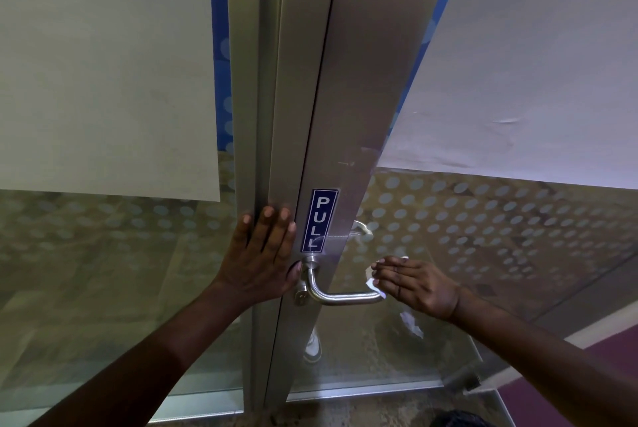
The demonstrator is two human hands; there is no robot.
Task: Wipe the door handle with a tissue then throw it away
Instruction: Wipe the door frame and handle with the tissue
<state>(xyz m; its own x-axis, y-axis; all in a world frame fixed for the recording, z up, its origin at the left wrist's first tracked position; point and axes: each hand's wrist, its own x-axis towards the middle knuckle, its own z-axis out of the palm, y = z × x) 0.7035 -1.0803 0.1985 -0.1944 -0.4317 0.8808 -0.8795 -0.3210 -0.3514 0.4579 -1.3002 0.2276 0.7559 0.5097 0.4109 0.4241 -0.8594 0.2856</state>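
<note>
A brushed steel lever door handle [340, 298] juts from the aluminium door stile [348, 116], just below a blue PULL sticker [319, 220]. My right hand [416, 285] grips a crumpled white tissue [371, 280] at the free right end of the lever; only small white bits show past the fingers. My left hand [264, 254] lies flat with fingers spread on the metal frame to the left of the handle, its thumb near the handle's base.
Glass panels with a dotted frosted film [483, 219] flank the stile, with large paper sheets [103, 64] stuck on their upper parts. A white shoe [313, 347] shows through the glass low down. A purple floor strip [587, 357] lies at lower right.
</note>
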